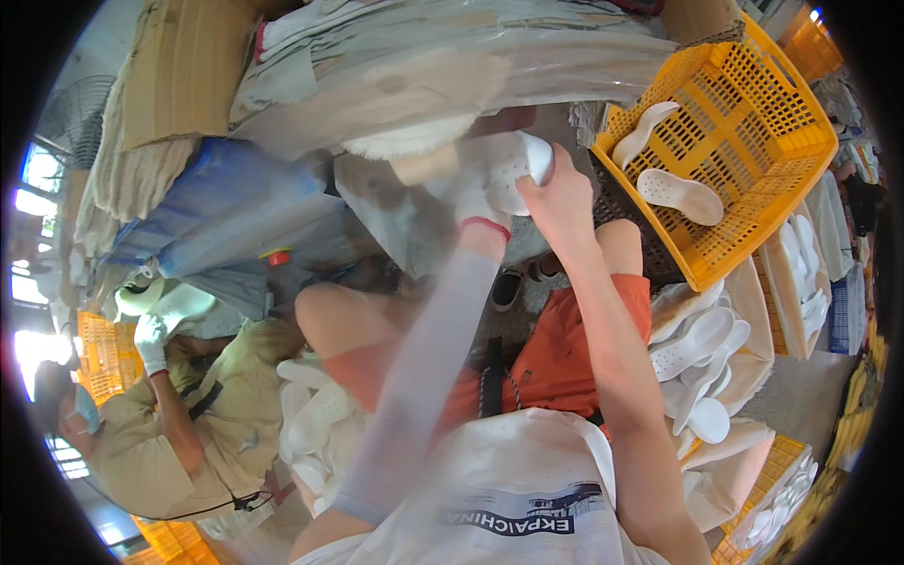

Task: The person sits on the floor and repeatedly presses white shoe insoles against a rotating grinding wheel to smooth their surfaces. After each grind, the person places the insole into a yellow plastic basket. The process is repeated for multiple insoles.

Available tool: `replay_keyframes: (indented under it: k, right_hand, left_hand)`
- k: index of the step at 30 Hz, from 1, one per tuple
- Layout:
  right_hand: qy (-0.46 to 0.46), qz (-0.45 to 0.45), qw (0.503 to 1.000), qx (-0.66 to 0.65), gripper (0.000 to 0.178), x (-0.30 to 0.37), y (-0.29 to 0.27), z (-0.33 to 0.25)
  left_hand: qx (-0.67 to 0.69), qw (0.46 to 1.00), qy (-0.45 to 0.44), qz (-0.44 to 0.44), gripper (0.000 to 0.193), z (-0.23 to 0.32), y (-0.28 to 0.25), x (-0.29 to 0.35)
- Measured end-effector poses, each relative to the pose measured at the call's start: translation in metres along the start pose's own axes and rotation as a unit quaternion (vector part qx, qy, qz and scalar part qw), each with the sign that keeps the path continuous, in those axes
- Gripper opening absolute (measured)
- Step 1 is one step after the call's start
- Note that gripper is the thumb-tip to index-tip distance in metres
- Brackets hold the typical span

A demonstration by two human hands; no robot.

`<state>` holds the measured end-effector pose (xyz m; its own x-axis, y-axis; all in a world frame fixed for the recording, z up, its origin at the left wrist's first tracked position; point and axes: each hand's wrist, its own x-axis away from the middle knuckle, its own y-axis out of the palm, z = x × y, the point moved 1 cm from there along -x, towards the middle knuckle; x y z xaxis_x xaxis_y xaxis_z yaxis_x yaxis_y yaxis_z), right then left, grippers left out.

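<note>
Both my hands are on a white perforated shoe insole [534, 158] at the top middle. My bare right hand [565, 193] grips its right end, thumb on the near side. My left hand [482, 200], in a white glove with a red cuff, is closed on the insole's nearer part; its fingers are partly blurred. Just beyond the left hand is a pale, fuzzy-edged round wheel [414, 141], smeared by motion, under a plastic-covered ledge. The insole's left end blurs into the wheel, so I cannot tell whether they touch.
A yellow crate [697, 273] at the right holds two insoles. White insoles [692, 348] fill a lined container by my right side, and more [320, 414] lie at my left. At far left a gloved co-worker [151, 344] handles a pale insole. Cardboard [184, 71] stands behind.
</note>
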<state>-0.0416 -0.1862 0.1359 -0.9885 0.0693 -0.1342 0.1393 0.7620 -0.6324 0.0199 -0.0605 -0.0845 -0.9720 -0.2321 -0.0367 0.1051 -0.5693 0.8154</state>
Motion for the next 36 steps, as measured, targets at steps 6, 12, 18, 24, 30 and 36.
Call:
replay_keyframes:
  k: [6, 12, 18, 24, 30, 36]
  right_hand:
    - [-0.014, 0.014, 0.999, -0.048, 0.077, 0.055, 0.011, -0.001]
    - [-0.110, -0.048, 0.991, -0.055, 0.099, 0.154, -0.004, 0.059]
    - [-0.304, -0.080, 0.923, 0.221, 0.102, 0.130, -0.029, 0.019]
    - [-0.094, -0.185, 0.978, -0.025, 0.034, 0.106, -0.030, -0.012]
    - [-0.159, -0.194, 0.965, -0.075, 0.037, 0.069, 0.028, -0.068]
    - [-0.344, -0.143, 0.928, -0.012, 0.035, 0.116, -0.017, -0.104]
  left_hand:
    - [-0.009, 0.988, -0.151, 0.020, 0.038, 0.041, 0.019, 0.036]
    - [0.104, 0.966, -0.237, 0.018, 0.033, 0.068, 0.057, 0.104]
    - [-0.552, 0.829, -0.078, -0.055, 0.036, 0.091, 0.055, 0.088]
    - [-0.208, 0.920, -0.182, 0.279, 0.046, 0.110, -0.011, 0.065]
    - [-0.173, 0.940, -0.051, 0.289, 0.036, 0.076, -0.047, 0.008]
    - [-0.192, 0.945, -0.083, 0.250, 0.067, 0.070, 0.029, 0.072]
